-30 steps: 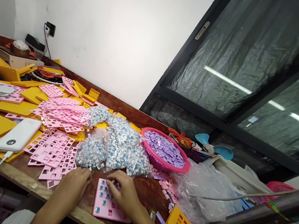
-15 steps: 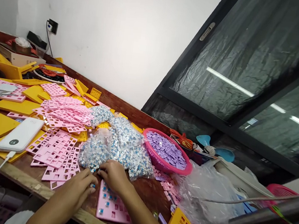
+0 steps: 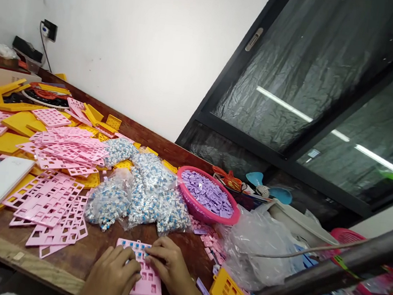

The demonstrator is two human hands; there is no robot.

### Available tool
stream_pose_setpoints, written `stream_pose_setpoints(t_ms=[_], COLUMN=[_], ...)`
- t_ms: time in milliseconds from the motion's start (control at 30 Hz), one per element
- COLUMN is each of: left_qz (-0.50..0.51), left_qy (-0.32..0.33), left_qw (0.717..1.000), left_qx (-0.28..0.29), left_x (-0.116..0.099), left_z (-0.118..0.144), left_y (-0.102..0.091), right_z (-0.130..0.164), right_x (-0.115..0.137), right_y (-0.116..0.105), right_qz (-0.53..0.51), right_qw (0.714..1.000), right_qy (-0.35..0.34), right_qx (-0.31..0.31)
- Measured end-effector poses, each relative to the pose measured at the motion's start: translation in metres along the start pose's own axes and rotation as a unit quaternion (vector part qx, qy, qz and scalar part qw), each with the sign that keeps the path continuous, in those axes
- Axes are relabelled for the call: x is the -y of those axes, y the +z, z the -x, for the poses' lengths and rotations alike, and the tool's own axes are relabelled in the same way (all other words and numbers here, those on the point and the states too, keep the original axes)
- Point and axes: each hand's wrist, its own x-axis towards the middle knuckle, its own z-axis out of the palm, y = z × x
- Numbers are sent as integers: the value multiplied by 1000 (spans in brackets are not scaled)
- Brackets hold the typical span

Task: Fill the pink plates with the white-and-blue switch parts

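Both hands, left hand [image 3: 113,275] and right hand [image 3: 168,267], press on the pink plate [image 3: 144,274] at the desk's [image 3: 62,265] near edge. It looks light, thin and bendy, so I'd grip its edges.

White wall [image 3: 151,43] with socket [image 3: 49,30]; dark window [image 3: 331,87], apparently plastic-covered, reflecting strip lights; wooden bench [image 3: 62,265].

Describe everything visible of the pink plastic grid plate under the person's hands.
The pink plastic grid plate lies flat on the wooden table near its front edge. It has rows of square openings; a few along its far edge hold small blue-topped pieces, and others show empty. The left hand covers its left part and the right hand rests on its right side.
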Motion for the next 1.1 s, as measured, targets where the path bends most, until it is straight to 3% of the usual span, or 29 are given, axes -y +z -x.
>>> stream_pose_setpoints(t_ms=[200, 367, 600, 933, 1100], left_qz=[-42, -77, -81, -127, -165], left_qy=[-65, -76, -74, -74, -37], left_qw=[997, 993, 989, 984, 982], left_qx=[23, 51, 100, 103, 85], left_x=[-15, -17, -15, -25, -29], left_z=[-13, -21, -26, -29, -19], left_y=[2, 0, -7, -8, -1], right_z=[0, 2, 0, -2, -1], right_x=[-1, 0, -2, -1, -1], right_y=[4, 5, 11, 14, 11], right_qz=[12, 45, 80, 164, 84], right_qw=[1000, 999, 996, 985, 996], right_qy=[-9, -12, -27, -58, -20], right_qx=[-4, -5, -19, -5, -28])
